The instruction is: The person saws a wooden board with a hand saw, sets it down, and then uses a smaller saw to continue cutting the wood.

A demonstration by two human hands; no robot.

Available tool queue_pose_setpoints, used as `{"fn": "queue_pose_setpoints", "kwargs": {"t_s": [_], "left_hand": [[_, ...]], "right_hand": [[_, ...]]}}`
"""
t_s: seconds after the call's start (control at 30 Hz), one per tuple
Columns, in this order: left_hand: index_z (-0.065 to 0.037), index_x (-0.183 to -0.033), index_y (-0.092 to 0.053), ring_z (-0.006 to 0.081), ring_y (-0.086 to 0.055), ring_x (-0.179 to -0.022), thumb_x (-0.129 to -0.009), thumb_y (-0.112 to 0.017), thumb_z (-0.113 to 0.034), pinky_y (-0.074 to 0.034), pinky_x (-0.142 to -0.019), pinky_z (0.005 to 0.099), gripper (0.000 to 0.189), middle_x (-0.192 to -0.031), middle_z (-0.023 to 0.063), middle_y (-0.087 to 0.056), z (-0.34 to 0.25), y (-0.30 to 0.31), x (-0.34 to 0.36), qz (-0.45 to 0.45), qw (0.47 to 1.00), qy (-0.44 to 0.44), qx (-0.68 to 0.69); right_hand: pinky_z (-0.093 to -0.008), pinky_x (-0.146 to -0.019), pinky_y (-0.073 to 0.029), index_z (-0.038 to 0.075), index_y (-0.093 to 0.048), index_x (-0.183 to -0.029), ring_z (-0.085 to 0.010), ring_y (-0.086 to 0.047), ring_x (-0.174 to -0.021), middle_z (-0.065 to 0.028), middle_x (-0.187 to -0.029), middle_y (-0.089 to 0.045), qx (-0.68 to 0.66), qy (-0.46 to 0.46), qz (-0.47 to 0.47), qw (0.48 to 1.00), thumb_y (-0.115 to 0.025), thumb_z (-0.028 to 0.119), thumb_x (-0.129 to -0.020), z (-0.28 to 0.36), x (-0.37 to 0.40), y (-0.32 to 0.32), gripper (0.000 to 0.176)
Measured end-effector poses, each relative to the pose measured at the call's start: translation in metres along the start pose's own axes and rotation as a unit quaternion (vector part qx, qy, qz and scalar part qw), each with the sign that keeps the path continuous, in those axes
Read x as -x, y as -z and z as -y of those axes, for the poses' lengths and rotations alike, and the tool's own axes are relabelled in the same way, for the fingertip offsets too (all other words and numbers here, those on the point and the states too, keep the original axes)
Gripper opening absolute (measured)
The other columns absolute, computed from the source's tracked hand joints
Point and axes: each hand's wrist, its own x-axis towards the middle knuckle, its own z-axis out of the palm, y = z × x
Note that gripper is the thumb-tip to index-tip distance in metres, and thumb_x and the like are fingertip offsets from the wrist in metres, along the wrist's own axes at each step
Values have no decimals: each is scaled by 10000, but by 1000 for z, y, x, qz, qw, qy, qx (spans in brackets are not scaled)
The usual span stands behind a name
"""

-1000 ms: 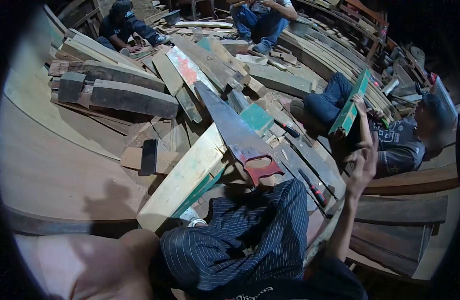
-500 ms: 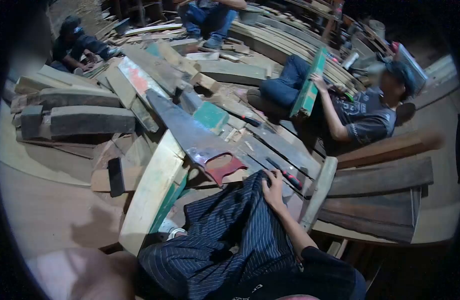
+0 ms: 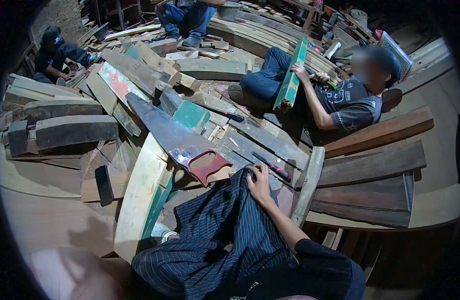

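My right hand (image 3: 260,185) is at the raised knee, its fingers curled over and closed on the dark striped cloth (image 3: 215,215). Just beyond it lies a red-and-black-handled tool (image 3: 277,169). A handsaw (image 3: 175,137) with a red handle lies across the wood pieces, its handle near the knee. Left of my legs stands a pale, green-sided wood block (image 3: 140,200), and a black phone (image 3: 104,185) lies on a board. My left hand does not show; a blurred patch of bare skin fills the lower left corner.
A seated person (image 3: 350,97) at the right holds a green wood piece (image 3: 292,77) and a green-handled tool. Another person (image 3: 60,57) sits far left, and a third (image 3: 185,20) sits at the top. Dark planks (image 3: 375,165) lie on the right, curved blocks (image 3: 77,131) on the left.
The whole view has shifted slightly, so the scene sits further up and left. My right hand stays on the striped cloth. The person at the right still holds the green piece.
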Motion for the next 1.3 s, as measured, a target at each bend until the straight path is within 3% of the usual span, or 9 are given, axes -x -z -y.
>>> {"fn": "queue_pose_setpoints", "kwargs": {"t_s": [0.3, 0.87, 1.17, 1.27, 1.3], "left_hand": [[-36, -1518, -339, 310, -610, -1047, -981, -524, -236, -542, -859, 390, 603, -1317, 234, -543, 5, 8, -10, 49, 997, -45, -33], [65, -1410, -407, 348, -598, -1109, -961, -510, -202, -490, -961, 436, 532, -1320, 285, -545, 0, 0, 21, -17, 994, 84, 60], [118, -1353, -443, 368, -592, -1143, -951, -502, -184, -462, -1015, 460, 507, -1322, 312, -546, 2, -3, 35, -58, 982, 147, 103], [135, -1334, -455, 375, -590, -1154, -947, -500, -178, -453, -1033, 468, 500, -1323, 321, -547, 2, -5, 41, -66, 977, 167, 115], [141, -1328, -459, 377, -589, -1157, -946, -499, -176, -450, -1039, 471, 498, -1323, 324, -547, 2, -6, 43, -69, 975, 173, 119]], "right_hand": [[-456, -956, -463, 29, -698, -1110, -359, -552, -1071, -179, -1119, -575, 16, -3, -3, 1000, -669, 88, -827, -2, 3, 0, 290], [-469, -957, -458, 22, -706, -1090, -380, -546, -1074, -189, -1098, -583, 31, -1, 0, 1000, -669, 79, -823, -1, 2, -1, 275], [-446, -920, -459, 24, -712, -1073, -327, -541, -994, -158, -1070, -575, 25, 8, -6, 1000, -680, 72, -811, 3, 1, 0, 268], [-461, -968, -447, 36, -723, -1063, -353, -546, -1073, -167, -1073, -585, 28, -20, 16, 999, -665, 63, -822, 7, 0, 3, 249], [-439, -921, -460, 44, -732, -1071, -321, -540, -996, -152, -1074, -570, 34, 7, 3, 999, -676, 72, -804, 4, 0, 2, 275]]}}
